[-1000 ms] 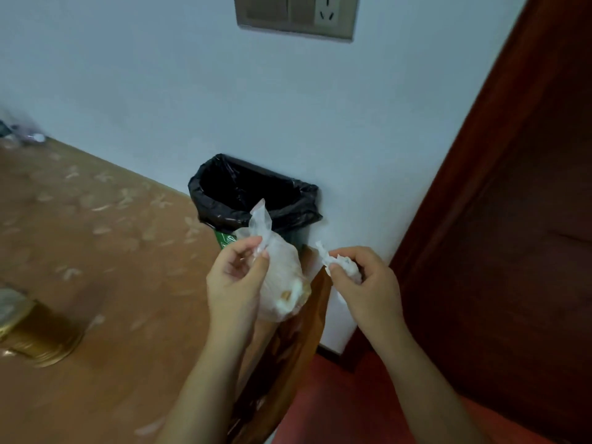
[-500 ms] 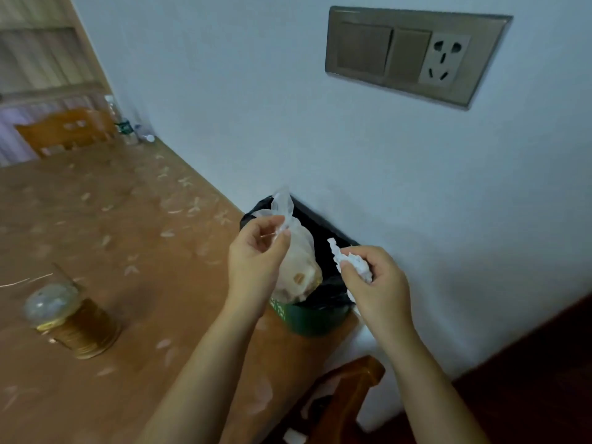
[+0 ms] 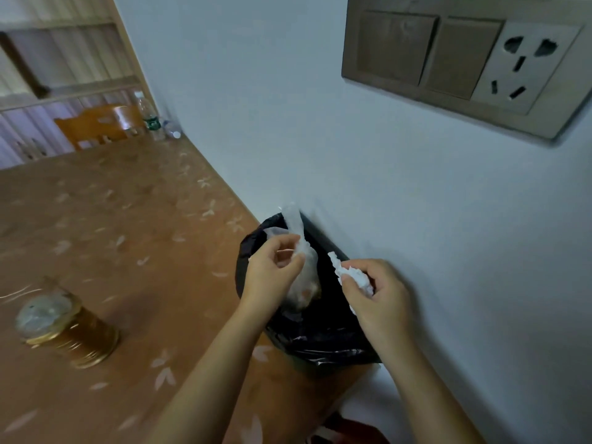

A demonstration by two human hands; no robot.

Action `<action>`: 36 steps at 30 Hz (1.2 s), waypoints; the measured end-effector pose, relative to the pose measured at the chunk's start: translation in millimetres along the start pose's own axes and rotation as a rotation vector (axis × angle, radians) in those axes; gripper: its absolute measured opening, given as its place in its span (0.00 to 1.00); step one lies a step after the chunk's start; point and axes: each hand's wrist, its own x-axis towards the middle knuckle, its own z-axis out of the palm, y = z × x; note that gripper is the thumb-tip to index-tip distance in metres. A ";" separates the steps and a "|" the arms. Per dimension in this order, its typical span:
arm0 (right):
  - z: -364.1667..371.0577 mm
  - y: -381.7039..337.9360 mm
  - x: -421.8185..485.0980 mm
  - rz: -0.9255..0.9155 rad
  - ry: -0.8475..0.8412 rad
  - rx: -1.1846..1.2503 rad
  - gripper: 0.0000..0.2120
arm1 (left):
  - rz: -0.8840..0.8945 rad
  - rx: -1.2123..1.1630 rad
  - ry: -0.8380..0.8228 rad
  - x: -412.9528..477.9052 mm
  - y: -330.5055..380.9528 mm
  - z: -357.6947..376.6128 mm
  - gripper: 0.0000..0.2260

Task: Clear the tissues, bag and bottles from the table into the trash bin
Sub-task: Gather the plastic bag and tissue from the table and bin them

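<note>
Left hand (image 3: 269,277) grip pinching the twisted neck of a thin clear plastic bag (image 3: 302,280) between thumb and fingertips; bag hanging straight down from that pinch, long axis near vertical, loose tail of the neck sticking up above the fingers. Something pale orange inside at the bottom, too blurred to name. Directly below and behind the bag, the open mouth of the trash bin (image 3: 320,334) with its black liner, standing off the end of the surface against the wall. Right hand (image 3: 381,299) grip closed round a crumpled white tissue (image 3: 354,277), just beside the bag, also over the bin opening, on the wall side. Both loads apart from the liner, as far as can be judged; likely only a release needed for each to fall in. Farther out: on the surface (image 3: 134,238) a gold-lidded jar (image 3: 64,328) near the left, and two plastic bottles (image 3: 153,118) at the far end by the wall, not yet cleared.
</note>
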 end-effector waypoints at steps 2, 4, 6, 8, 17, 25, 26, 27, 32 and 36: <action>2.2 5.5 3.1 -0.011 -0.014 -0.009 0.16 | -0.019 0.040 -0.028 0.2 -7.4 -2.9 0.11; 4.7 9.8 6.8 -0.020 -0.027 -0.018 0.14 | -0.025 0.098 -0.025 -1.5 -13.4 -8.3 0.14; 8.5 12.3 10.9 -0.020 -0.045 -0.027 0.12 | -0.017 0.138 0.005 -5.4 -16.2 -14.5 0.15; 13.3 14.2 14.4 -0.037 -0.069 -0.049 0.10 | 0.000 0.175 0.041 -10.9 -18.8 -19.3 0.15; 32.2 22.2 22.9 -0.110 -0.269 -0.161 0.10 | 0.202 0.506 0.127 -40.8 -25.5 -29.3 0.14; 39.0 22.1 17.6 -0.155 -0.465 -0.293 0.16 | 0.248 0.862 0.163 -57.2 -41.2 -33.8 0.15; 39.6 21.7 16.8 -0.164 -0.486 -0.299 0.17 | 0.251 0.922 0.172 -59.7 -43.1 -33.6 0.15; 40.2 21.2 16.1 -0.174 -0.501 -0.308 0.17 | 0.242 0.957 0.177 -62.4 -44.3 -33.4 0.15; 46.7 11.7 8.5 -0.271 -0.542 -0.370 0.18 | 0.198 0.991 0.232 -79.3 -44.1 -41.8 0.15; 56.1 -3.5 -5.9 -0.348 -0.565 -0.360 0.17 | 0.162 1.012 0.274 -99.9 -40.5 -57.4 0.15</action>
